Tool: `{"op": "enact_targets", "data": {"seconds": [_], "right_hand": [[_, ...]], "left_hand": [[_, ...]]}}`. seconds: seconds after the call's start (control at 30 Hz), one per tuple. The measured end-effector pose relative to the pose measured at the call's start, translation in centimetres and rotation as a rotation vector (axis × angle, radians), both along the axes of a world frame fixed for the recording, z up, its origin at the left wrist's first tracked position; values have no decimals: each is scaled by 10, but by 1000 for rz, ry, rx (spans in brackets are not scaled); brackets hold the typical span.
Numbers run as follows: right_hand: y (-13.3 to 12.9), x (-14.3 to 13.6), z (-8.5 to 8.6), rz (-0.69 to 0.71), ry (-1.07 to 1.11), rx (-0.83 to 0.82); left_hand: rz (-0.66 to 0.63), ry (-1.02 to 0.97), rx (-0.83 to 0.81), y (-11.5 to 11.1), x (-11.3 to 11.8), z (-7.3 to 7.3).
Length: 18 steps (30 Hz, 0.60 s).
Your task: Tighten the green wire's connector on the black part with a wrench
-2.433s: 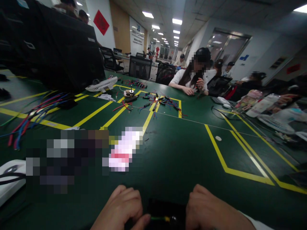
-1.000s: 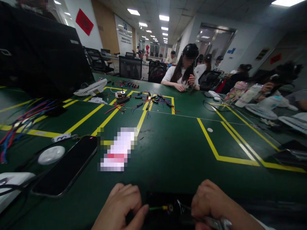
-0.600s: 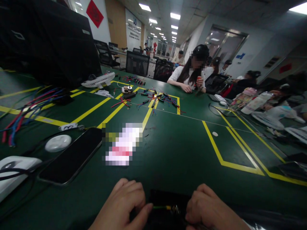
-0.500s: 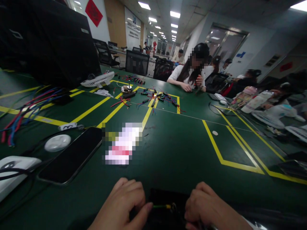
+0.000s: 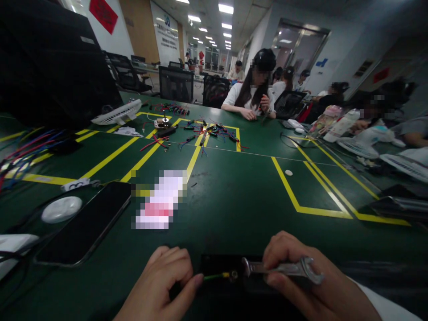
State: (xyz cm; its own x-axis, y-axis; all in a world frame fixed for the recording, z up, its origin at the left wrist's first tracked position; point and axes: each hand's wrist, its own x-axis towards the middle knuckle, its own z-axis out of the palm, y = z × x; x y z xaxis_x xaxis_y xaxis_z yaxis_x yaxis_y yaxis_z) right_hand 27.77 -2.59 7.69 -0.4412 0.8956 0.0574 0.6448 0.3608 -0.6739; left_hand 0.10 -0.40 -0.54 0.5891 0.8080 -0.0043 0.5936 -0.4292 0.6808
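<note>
At the near table edge my left hand pinches a thin green wire between thumb and fingers. The wire ends in a yellow-sleeved terminal over a small black block. My right hand grips a silver wrench. Its ring end sits right beside the terminal and its open jaw points right, past my fingers.
A black phone, a white round puck and a white device lie at the left. Loose wires and connectors litter the green table farther back. Other people sit along the far and right sides.
The wrench in my right hand has come up into plain view, lying level with its ring end at the terminal. My view has shifted slightly; my left hand keeps its pinch on the wire.
</note>
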Motion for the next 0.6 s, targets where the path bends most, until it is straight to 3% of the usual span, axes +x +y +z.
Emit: {"op": "enact_targets", "data": {"seconds": [0.27,0.4,0.6], "right_hand": [[3,-18,9,54,-137,47],[-4,-13,-4,57,-73,49],[-4,-8,-19,136,40,107]], "left_hand": [[2,7,14,-3,-4,-7],[65,25,-8,-5,-1,-1],[38,44,8,-4,0,4]]}}
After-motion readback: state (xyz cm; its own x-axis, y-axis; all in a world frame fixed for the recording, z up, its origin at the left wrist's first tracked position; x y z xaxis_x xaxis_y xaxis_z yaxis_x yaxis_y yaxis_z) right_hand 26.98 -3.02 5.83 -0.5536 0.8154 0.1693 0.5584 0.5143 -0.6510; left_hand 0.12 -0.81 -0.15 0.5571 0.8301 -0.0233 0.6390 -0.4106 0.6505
